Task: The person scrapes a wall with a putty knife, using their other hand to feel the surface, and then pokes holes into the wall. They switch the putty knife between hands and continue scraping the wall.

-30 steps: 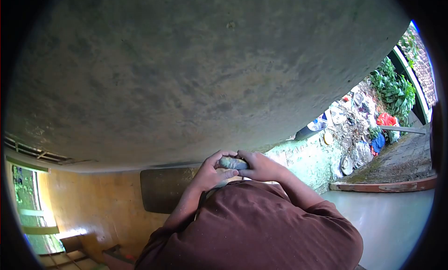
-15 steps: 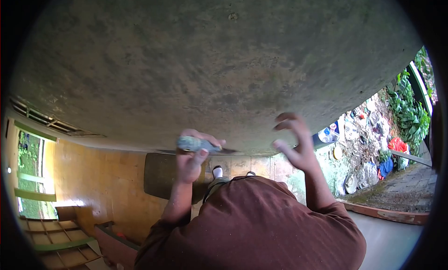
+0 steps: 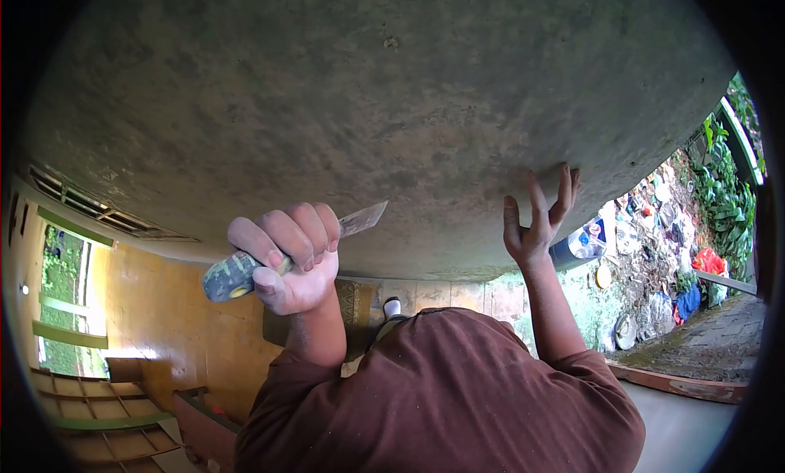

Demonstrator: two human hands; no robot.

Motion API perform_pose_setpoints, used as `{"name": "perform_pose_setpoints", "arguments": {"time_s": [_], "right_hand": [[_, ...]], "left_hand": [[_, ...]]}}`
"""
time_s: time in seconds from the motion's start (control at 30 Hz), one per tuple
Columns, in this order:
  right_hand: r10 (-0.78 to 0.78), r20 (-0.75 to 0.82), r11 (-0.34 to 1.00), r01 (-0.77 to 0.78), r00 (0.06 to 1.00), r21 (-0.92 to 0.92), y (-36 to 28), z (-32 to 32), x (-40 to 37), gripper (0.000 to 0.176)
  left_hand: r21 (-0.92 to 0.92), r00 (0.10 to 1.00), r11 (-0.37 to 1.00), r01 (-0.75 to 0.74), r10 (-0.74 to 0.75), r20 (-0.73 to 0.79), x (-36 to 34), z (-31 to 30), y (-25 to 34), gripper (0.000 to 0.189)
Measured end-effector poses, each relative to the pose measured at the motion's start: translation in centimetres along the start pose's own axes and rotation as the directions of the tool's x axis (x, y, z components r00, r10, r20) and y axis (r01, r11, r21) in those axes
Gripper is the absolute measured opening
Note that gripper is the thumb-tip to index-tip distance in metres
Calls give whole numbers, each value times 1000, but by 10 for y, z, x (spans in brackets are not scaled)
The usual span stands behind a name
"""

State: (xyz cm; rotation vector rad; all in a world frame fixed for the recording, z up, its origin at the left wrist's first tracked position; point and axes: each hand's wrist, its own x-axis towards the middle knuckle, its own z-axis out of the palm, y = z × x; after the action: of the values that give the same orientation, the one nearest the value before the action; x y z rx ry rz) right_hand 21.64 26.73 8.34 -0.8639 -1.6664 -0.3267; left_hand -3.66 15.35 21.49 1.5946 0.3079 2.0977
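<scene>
Gripping the scraper (image 3: 233,277) by the wall (image 3: 392,105), the left hand (image 3: 288,252) has its fingers curled round it; I'd worry the blade (image 3: 365,219), snagging on roughness, might skid toward the right hand (image 3: 536,232), fingers spread.

Right in front now, the wall (image 3: 392,105) is faced. At the left, a scraper (image 3: 231,278) is gripped in the left hand (image 3: 298,260), its blade pointed rightward. The right hand (image 3: 536,237) is raised by the wall's right edge; whether contact is made cannot be told. Down below, a mat (image 3: 276,327) is laid on the floor (image 3: 176,309), partly hidden behind the left arm, with a foot (image 3: 392,307) planted rightward. Beyond the right hand, a container (image 3: 582,244) is placed, and litter (image 3: 628,234) is scattered between it and plants (image 3: 728,203).
</scene>
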Motion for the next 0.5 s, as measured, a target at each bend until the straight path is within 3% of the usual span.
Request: {"name": "perform_pose_setpoints", "arguments": {"time_s": [0.17, 0.23, 0.33, 0.5], "right_hand": [[-65, 16, 995, 66, 998, -78, 24, 22, -29, 52], [-97, 10, 989, 98, 995, -108, 33, 32, -40, 54], [-137, 1, 980, 135, 991, -143, 38, 36, -46, 57], [-149, -9, 977, 146, 989, -158, 39, 37, -47, 58]], "left_hand": [[-3, 997, 997, -79, 79, -7, 12, 4, -11, 34], [-54, 980, 982, -183, 187, 74, 18, 3, -13, 35], [-158, 970, 961, -227, 237, 48, 26, 2, -13, 36], [-104, 989, 985, -136, 141, 42, 25, -1, -42, 33]]}}
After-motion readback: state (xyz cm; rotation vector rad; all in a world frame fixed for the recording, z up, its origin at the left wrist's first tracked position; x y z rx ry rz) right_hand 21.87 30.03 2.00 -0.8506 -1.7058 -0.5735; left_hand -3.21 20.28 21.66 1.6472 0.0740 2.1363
